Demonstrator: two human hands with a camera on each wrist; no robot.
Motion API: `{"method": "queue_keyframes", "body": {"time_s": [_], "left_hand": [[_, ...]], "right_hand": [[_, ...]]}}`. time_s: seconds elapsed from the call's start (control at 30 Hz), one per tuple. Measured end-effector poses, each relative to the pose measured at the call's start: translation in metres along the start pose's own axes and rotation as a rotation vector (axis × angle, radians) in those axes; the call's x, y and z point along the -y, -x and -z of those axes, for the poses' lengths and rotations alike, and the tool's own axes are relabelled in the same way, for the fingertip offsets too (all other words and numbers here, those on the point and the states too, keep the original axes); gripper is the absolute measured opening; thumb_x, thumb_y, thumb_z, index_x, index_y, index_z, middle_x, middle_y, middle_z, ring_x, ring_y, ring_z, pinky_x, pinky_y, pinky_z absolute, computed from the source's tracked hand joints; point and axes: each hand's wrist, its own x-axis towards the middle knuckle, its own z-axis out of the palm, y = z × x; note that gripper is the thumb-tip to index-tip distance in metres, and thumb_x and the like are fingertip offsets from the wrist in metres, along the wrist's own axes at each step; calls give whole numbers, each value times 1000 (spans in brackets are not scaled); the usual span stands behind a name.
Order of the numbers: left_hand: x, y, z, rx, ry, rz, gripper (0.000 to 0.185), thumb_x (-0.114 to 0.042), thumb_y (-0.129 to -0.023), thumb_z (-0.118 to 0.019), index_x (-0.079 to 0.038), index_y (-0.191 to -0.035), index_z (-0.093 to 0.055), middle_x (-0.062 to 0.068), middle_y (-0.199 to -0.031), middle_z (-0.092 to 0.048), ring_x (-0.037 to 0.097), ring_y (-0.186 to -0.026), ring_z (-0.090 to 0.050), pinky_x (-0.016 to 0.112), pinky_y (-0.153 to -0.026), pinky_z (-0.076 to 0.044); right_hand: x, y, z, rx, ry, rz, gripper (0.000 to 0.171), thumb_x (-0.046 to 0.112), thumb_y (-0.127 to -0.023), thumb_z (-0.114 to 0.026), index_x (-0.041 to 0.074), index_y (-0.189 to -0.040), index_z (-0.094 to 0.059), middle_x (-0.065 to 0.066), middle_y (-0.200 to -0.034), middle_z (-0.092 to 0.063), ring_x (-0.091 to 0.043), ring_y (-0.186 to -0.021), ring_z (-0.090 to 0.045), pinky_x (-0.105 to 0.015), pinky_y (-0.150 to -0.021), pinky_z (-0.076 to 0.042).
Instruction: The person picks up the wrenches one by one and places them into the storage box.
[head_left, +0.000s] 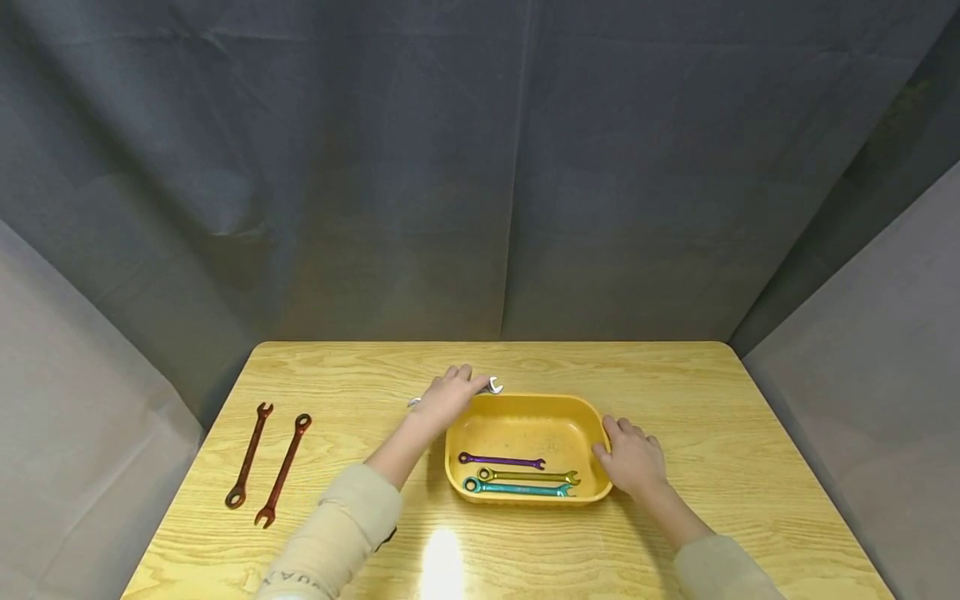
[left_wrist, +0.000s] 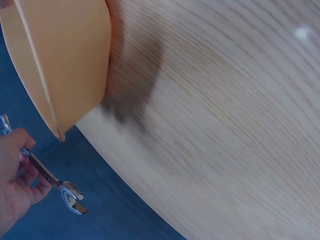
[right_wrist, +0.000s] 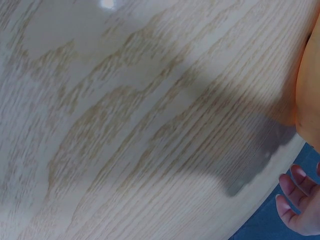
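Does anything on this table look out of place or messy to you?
Nothing stands out. Three coloured wrenches lie side by side in the yellow plastic tray, two reddish-brown wrenches lie neatly on the wooden table, and the left hand holds a silver wrench.
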Motion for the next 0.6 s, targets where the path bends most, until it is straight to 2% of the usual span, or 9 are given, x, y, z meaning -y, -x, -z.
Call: {"method": "queue_keyframes", "body": {"time_s": [0.33,0.6], "left_hand": [[-15,-7,-1,3,-16,-34,42,-2,-88,-54,-25,-123,-49,13,-125,-50,32,-114,-48,45,-84,-48],[-28,-15,-3,31,-41,-63,41,-6,-90,-53,-28,-124,-48,10,-124,-51,28,-112,-49,43,-85,-48]], "right_hand": [[-1,0,0,5,0,-3,42,33,-89,-50,3,-119,-48,-20,-112,-54,-40,-101,-52,-60,-79,-39],[0,0,0,3,1,-7,42,33,-88,-50,4,-118,-49,-19,-110,-54,-39,-98,-53,-59,-78,-40]]}}
